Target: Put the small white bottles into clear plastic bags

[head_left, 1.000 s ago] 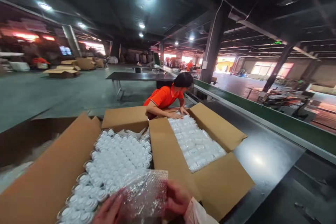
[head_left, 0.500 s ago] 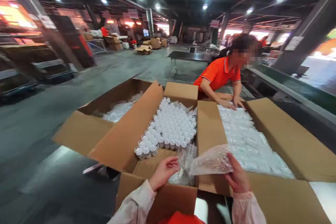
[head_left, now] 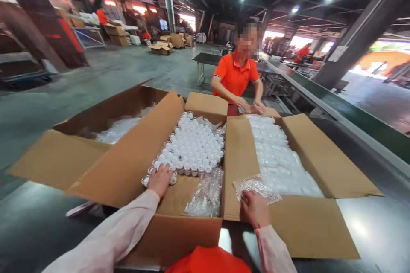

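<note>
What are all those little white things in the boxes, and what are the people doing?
Those are small white-capped jars packed in an open cardboard box. The left hand rests on the nearest jars. The right hand holds a bubble wrap piece at the edge of the next box. A person in an orange shirt has both hands at its far end.

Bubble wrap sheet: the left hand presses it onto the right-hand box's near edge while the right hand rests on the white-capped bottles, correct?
No, the hands are swapped. In the head view the right hand presses the bubble wrap sheet onto the right-hand box, and the left hand rests on the white-capped bottles.
</note>
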{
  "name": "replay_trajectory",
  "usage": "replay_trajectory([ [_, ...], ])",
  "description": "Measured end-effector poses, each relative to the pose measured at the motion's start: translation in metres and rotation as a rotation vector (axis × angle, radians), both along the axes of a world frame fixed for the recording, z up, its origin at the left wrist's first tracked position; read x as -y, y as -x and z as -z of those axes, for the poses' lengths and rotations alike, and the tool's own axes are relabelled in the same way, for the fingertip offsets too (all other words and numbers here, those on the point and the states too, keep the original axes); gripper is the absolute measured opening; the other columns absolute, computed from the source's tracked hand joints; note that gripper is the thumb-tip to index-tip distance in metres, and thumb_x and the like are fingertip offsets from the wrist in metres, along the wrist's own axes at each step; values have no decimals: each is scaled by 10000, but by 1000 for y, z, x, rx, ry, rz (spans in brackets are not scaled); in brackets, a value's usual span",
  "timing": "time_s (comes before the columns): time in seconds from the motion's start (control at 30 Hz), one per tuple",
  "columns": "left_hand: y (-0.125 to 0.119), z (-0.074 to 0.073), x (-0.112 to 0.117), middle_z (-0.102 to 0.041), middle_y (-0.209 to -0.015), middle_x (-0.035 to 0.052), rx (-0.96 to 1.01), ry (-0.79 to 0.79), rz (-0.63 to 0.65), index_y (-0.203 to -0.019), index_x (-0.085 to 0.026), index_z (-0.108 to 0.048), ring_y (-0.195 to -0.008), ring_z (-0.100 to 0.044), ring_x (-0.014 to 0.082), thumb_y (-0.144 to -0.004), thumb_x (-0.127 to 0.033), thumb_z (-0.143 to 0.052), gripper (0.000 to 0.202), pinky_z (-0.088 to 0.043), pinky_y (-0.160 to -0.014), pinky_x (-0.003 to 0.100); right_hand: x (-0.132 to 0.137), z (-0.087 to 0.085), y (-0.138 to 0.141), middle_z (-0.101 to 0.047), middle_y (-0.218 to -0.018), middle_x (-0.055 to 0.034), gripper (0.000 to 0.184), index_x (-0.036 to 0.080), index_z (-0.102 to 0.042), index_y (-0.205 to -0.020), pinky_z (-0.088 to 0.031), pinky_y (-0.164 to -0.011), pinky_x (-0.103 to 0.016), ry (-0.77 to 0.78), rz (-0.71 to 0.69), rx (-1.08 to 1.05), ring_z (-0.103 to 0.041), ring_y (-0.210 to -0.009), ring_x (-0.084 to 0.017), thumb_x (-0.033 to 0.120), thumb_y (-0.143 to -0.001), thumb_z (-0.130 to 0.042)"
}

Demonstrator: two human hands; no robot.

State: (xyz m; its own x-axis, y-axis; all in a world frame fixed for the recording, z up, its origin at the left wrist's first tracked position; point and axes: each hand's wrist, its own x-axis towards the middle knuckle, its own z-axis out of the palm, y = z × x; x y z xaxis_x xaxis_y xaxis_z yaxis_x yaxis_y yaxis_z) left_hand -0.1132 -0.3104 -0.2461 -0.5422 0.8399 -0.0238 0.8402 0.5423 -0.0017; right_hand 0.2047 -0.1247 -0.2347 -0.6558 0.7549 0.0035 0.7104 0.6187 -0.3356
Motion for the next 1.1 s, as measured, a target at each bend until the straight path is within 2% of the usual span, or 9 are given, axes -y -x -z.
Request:
replay_trajectory([
  [0.13,-4,-22,18,-655,-994,192,196,-97,-128,-1005,-61,-582,-966,-600,340,-874,-250,-414,285,-445,-847,450,21,10,-17,-657,-918,-141,206,153,-713,-948,-420,-776,-363,-12,171,-74,-595,-876,-271,228,-853,-546],
  [0.23,-27,-34,16,-663,-1000,148,795,-440,-267,-1158,-87,-506,-852,-639,279,-782,-508,-534,565,-502,-801,402,28,15,-23,-669,-888,-113,239,168,-720,-917,-421,-737,-335,61,198,-153,-613,-823,-236,241,-890,-494],
  [0.37,-88,-37,-10,-592,-1273,114,1434,-618,-121,-1250,-164,-521,-1043,-609,242,-694,-555,-641,690,-495,-911,345,29,21,-23,-687,-845,-82,277,170,-725,-888,-434,-745,-315,111,217,-264,-624,-808,-206,301,-904,-482],
  [0.53,-144,-14,-44,-639,-1157,125,1314,-530,139,-1125,-144,-649,-1126,-562,261,-703,-419,-600,506,-418,-1021,398,28,23,-23,-705,-831,-79,346,162,-726,-891,-469,-721,-314,121,221,-382,-634,-783,-200,351,-912,-437],
  [0.67,-154,4,-54,-658,-1102,138,1285,-606,58,-1059,-138,-624,-1044,-602,261,-708,-427,-563,459,-460,-964,419,31,24,-22,-697,-893,-109,350,145,-712,-964,-486,-775,-337,65,214,-452,-634,-831,-209,325,-908,-417],
  [0.77,-155,5,-56,-673,-1083,149,1341,-631,-20,-1056,-129,-592,-984,-627,265,-705,-464,-576,485,-488,-917,427,36,22,-19,-675,-901,-123,366,143,-709,-1012,-477,-786,-351,12,212,-480,-624,-844,-222,314,-910,-402],
  [0.9,-155,-1,-54,-655,-1108,149,1214,-633,105,-1030,-143,-664,-1045,-594,283,-704,-426,-630,433,-457,-959,454,43,16,-13,-665,-864,-106,343,174,-712,-1036,-463,-729,-315,-102,133,-451,-617,-810,-208,309,-928,-416],
  [0.97,-154,-2,-52,-639,-1149,151,1369,-629,78,-1026,-144,-668,-1100,-579,291,-653,-431,-699,471,-428,-1011,455,46,11,-11,-659,-830,-94,330,179,-710,-1043,-455,-697,-293,-168,80,-432,-612,-780,-194,295,-939,-419],
  [1.1,-156,-1,-47,-653,-1142,152,1914,-640,-277,-1097,-153,-566,-1013,-645,270,-531,-475,-824,701,-465,-973,415,52,-1,-7,-640,-770,-77,307,180,-713,-1029,-428,-647,-277,-266,29,-450,-595,-720,-179,265,-946,-430],
])
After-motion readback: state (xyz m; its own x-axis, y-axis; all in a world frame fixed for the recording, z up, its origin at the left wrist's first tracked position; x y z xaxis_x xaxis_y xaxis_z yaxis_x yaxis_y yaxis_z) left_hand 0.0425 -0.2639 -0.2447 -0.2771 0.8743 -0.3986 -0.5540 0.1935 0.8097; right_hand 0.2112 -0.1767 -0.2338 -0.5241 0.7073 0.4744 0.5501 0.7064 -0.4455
